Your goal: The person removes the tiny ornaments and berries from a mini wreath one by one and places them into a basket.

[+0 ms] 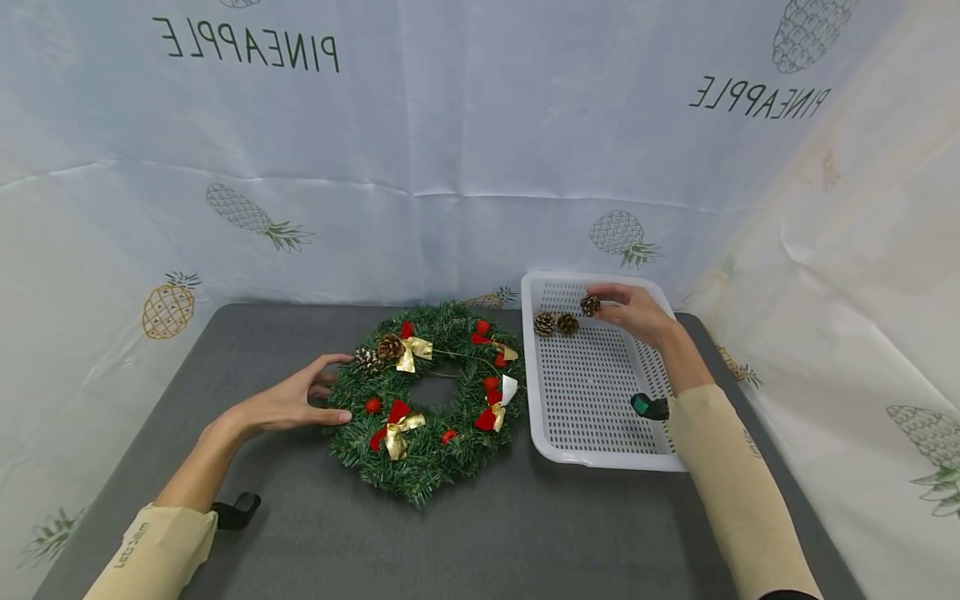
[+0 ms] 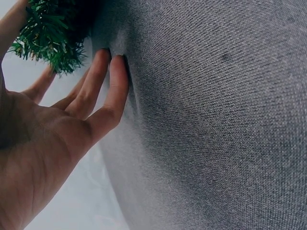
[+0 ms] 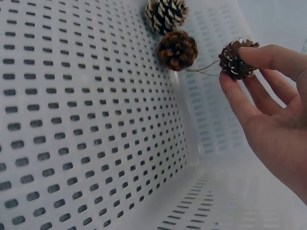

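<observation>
A green wreath (image 1: 360, 454) with red-and-gold bows, red berries and two pine cones on its upper left lies on the dark table. My left hand (image 1: 288, 398) is at its left edge, fingers loosely spread. In the left wrist view, fingertips (image 2: 117, 72) of that hand rest on the grey cloth beside the green sprigs (image 2: 53, 38). Over the white basket (image 1: 534, 400), my right hand (image 1: 637, 312) pinches a brown pine cone (image 3: 235, 62) between thumb and fingers. A thin gold loop (image 3: 206, 70) trails from that cone.
Two more pine cones lie inside the basket at its back left: a white-tipped cone (image 1: 545, 323) and a brown cone (image 1: 567, 324). The basket stands right of the wreath. A pineapple-print curtain (image 1: 450, 242) hangs behind the table (image 1: 480, 533).
</observation>
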A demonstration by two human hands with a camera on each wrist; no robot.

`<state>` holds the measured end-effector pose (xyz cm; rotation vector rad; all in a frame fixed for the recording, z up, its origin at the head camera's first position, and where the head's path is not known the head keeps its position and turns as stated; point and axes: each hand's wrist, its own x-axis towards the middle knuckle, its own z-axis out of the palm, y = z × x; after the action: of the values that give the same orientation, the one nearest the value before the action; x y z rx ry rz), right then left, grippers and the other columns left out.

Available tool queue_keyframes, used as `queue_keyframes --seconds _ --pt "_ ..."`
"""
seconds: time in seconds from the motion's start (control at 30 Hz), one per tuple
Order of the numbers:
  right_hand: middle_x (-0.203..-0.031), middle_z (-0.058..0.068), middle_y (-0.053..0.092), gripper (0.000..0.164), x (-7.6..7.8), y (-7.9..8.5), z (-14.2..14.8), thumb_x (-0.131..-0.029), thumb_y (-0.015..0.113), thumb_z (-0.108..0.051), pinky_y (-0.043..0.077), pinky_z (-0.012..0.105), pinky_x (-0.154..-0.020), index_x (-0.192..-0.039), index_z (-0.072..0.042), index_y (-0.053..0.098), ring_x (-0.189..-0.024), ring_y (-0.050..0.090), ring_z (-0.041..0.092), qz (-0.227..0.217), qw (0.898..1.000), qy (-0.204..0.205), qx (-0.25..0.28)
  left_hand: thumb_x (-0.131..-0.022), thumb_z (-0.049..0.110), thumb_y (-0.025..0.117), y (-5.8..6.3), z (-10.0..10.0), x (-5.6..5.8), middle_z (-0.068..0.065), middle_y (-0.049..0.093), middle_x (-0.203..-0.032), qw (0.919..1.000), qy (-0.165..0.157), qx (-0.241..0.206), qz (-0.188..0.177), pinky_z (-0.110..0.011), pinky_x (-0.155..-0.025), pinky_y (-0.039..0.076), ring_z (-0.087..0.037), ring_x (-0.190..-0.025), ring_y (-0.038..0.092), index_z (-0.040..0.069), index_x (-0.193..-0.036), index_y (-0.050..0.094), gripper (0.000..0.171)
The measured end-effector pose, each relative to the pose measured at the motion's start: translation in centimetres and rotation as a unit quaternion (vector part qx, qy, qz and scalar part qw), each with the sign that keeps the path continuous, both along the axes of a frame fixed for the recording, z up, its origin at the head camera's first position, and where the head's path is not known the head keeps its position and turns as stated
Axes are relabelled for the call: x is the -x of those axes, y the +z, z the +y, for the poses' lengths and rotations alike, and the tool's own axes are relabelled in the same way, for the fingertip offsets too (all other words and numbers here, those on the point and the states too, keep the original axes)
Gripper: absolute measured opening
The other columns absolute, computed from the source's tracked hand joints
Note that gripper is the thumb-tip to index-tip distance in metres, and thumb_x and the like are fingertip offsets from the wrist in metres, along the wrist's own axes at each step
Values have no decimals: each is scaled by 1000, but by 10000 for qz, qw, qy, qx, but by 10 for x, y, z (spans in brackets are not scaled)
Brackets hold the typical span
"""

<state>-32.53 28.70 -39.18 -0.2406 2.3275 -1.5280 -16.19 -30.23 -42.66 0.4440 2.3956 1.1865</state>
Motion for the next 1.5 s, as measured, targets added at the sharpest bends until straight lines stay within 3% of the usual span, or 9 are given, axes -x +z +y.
queue_keyframes --seconds 0.23,0.43,0.53,0.6,0.63,0.73,0.87,1.0,1.5 --pt "-171 23 39 55 2 -12 7 -107 62 1 45 56 -126 -160 3 46 -120 65 10 -21 9997 -35 -248 -99 32 81 -1 0 -1 -43 28 -168 10000 39 17 -17 -70 -105 55 -66 -148 43 15 -173 18 98" --pt "-171 25 39 55 1 -17 7 -106 64 0 43 60 -127 -159 4 48 -152 47 40 -22 9991 -18 -423 -100 33 81 0 0 0 -43 27 -169 9999 59 30 -76 -70 -106 55 -66 -149 41 15 -173 18 98" --pt "-171 26 40 56 0 -18 6 -105 65 1 46 59 -124 -159 4 48 -157 41 44 0 9988 8 -488 -100 34 80 2 1 0 -42 26 -170 9998 78 41 -154 -70 -106 55 -67 -150 40 16 -173 17 99" --pt "-170 27 41 56 1 -19 5 -105 65 2 49 57 -122 -159 5 48 -157 42 45 39 9986 50 -533 -100 35 80 3 2 0 -43 26 -170 9998 92 41 -187 -70 -107 55 -67 -151 39 16 -173 16 99" --pt "-169 29 42 56 2 -20 4 -105 65 3 53 49 -119 -158 6 49 -156 42 46 115 9979 79 -638 -100 35 80 3 2 0 -43 26 -170 9997 98 39 -201 -70 -107 55 -67 -151 38 16 -173 16 99" --pt "-166 30 46 55 4 -24 4 -103 65 4 55 49 -116 -156 7 51 -154 45 46 266 9958 123 -863 -100 35 80 4 2 0 -43 26 -169 9996 134 35 -225 -70 -107 55 -67 -151 38 16 -173 17 99" --pt "-163 29 50 55 4 -25 2 -101 71 -1 50 59 -119 -154 3 56 -153 46 46 439 9914 152 -1225 -100 35 80 4 1 0 -43 27 -169 9995 185 48 -235 -68 -107 55 -67 -150 39 15 -173 18 98" --pt "-163 28 50 55 2 -23 0 -101 73 -5 48 62 -121 -154 1 57 -155 44 47 359 9894 185 -1394 -101 35 80 4 1 0 -42 26 -170 9994 207 19 -279 -69 -108 55 -67 -151 38 16 -173 18 97" --pt "-165 31 46 61 3 -24 -5 -101 75 -7 44 63 -125 -157 3 53 -156 41 49 272 9868 183 -1583 -100 36 80 3 3 0 -42 23 -171 9987 316 28 -406 -70 -108 54 -68 -153 33 17 -174 16 100"
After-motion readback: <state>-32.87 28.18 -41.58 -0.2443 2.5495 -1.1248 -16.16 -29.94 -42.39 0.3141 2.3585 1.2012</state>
